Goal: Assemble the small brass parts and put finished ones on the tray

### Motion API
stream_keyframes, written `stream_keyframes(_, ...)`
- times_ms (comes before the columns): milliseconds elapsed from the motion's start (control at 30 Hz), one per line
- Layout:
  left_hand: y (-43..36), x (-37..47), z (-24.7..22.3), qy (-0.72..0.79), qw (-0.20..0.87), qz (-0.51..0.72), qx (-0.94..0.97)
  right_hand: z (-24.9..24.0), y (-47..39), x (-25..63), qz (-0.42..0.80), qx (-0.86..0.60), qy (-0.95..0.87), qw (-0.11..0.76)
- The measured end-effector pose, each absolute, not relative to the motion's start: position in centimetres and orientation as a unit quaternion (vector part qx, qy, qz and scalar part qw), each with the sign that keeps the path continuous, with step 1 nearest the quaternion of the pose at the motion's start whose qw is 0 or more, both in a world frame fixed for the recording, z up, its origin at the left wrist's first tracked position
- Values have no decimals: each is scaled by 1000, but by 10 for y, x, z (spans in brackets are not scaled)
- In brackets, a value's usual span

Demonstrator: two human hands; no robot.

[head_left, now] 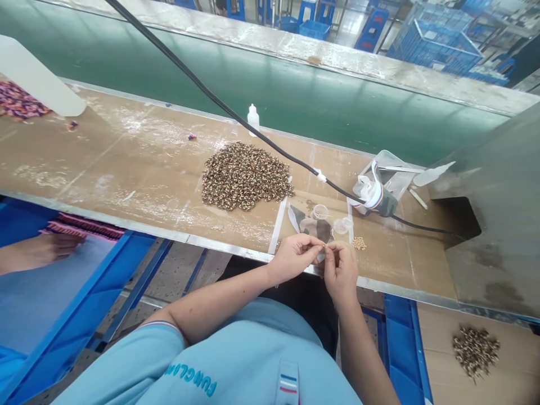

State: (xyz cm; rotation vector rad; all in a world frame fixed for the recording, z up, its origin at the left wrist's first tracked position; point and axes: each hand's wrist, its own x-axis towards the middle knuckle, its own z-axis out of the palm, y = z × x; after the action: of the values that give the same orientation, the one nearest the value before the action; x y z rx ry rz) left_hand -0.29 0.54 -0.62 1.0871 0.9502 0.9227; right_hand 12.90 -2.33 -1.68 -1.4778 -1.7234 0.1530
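Observation:
My left hand (293,259) and my right hand (342,270) meet at the front edge of the brown-covered bench (164,208). The fingertips of both pinch together on something too small to make out. Just beyond them lie a dark grey and brown patch (316,228), a small round clear cup (320,211) and a clear lid-like dish (342,225). A little heap of pale beads (359,243) is beside my right hand. Farther back and left spreads a large pile of small brown and cream pieces (244,175).
A white dropper bottle (253,119) stands behind the pile. A black cable (211,97) crosses above the bench to a clear tray (394,174) with tools. At left are a white container (40,76) and another person's hand (61,247). More pieces (476,351) lie lower right.

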Motion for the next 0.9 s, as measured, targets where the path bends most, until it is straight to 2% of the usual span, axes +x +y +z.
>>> stream_keyframes(300, 3, -2, -14, 421, 596, 417, 541, -19, -24, 129, 49, -594, -692, 408)
stream_keyframes(600, 3, 3, -13, 434, 613, 416, 513, -18, -22, 135, 45, -594, -691, 410)
stream_keyframes(767, 3, -8, -12, 390, 663, 413, 487, -21, -19, 139, 46, -598, -684, 414)
stream_keyframes(833, 8, -25, -7, 410, 605, 430, 529, -21, -19, 139, 57, -605, -677, 415)
stream_keyframes(900, 20, -47, -1, 460, 469, 452, 604, -20, -19, 139, 71, -613, -668, 417)
